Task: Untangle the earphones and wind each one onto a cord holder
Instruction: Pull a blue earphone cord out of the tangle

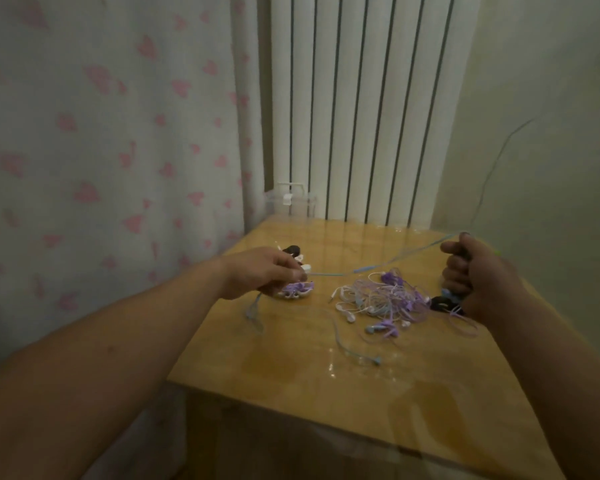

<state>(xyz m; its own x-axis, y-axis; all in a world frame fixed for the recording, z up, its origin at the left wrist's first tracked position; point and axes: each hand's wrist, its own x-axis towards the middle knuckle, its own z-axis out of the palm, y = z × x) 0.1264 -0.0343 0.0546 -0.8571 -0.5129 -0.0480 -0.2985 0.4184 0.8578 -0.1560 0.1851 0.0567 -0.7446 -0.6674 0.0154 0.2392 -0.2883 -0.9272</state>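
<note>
A tangle of purple, white and blue earphones (383, 301) lies in the middle of the wooden table (343, 375). A pale blue earphone cord (381, 266) stretches taut above the table between my two hands. My left hand (267, 271) pinches one end of it, at a small white piece, just above a wound purple bundle (297, 291). My right hand (471, 271) grips the cord's other part, and the cord loops up behind it into the air. A dark cord holder (440, 303) lies by my right hand. Another dark holder (291, 251) sits behind my left hand.
A clear plastic box (291, 202) stands at the table's back edge in front of a white ribbed radiator (361, 109). A curtain with pink hearts (101, 150) hangs to the left. A loose blue earphone (357, 353) trails toward the table's front.
</note>
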